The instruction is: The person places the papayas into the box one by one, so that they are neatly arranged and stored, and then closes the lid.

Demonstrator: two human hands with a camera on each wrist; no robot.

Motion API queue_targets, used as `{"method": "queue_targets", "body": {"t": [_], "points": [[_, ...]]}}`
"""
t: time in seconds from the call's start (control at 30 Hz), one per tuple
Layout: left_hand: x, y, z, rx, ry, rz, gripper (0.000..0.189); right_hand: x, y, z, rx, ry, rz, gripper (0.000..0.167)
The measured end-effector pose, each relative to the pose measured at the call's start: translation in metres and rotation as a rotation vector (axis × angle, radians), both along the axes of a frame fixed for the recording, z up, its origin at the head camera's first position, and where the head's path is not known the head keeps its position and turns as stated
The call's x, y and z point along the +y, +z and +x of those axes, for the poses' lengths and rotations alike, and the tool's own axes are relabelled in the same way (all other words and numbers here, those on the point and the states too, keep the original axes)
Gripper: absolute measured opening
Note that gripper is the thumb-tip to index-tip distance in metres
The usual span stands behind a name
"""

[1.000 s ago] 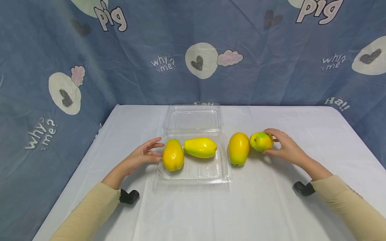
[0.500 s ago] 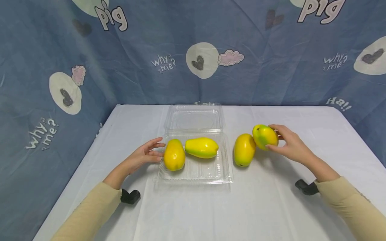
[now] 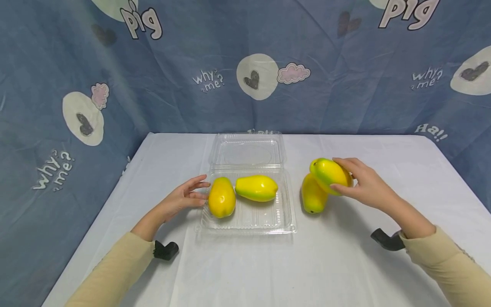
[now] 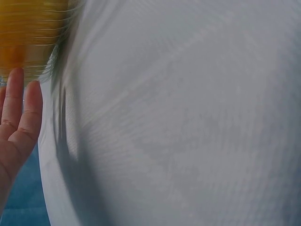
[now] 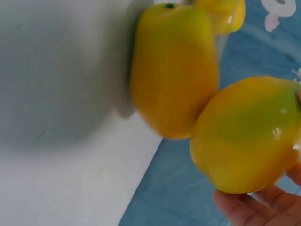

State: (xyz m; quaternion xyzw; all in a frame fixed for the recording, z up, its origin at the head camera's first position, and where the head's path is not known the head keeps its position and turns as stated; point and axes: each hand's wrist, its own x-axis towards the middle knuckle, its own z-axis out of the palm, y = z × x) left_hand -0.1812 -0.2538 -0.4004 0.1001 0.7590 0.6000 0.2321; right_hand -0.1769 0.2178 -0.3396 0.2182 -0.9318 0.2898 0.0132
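My right hand point(image 3: 364, 183) grips a yellow papaya point(image 3: 332, 175) with a green patch, thumb on the near side and fingers on the far side. In the head view this fruit overlaps a second papaya point(image 3: 313, 196), which stands right of the clear plastic container point(image 3: 253, 219). Two more papayas are inside the container: one lengthwise point(image 3: 221, 198) at its left, another crosswise point(image 3: 256, 188) toward the back. My left hand point(image 3: 184, 196) is at the container's left edge, fingers loosely extended. Through the clear wall in the left wrist view, yellow fruit point(image 4: 30, 28) shows just beyond the fingertips.
The container's hinged lid point(image 3: 247, 149) lies open toward the back of the white-covered table point(image 3: 268, 273). A blue printed cloth point(image 3: 184, 47) hangs behind the table and along its left side. Black mounts point(image 3: 165, 250) show at both wrists.
My right hand has lifted the papaya, carried it slightly right, then back left over its neighbour. The neighbouring papaya has shifted right and turned a little. My left hand stays in place.
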Motion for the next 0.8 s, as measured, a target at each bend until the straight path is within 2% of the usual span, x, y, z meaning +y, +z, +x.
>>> {"method": "queue_targets", "body": {"t": [0.37,0.8], "points": [[-0.001,-0.001,0.0,-0.004,0.0,0.003,0.078,-0.022,0.01,0.006,-0.006,0.028,-0.01,0.06],[-0.001,0.001,0.0,-0.004,0.006,-0.021,0.079,-0.046,0.017,0.014,0.067,0.065,-0.033,0.055]]}}
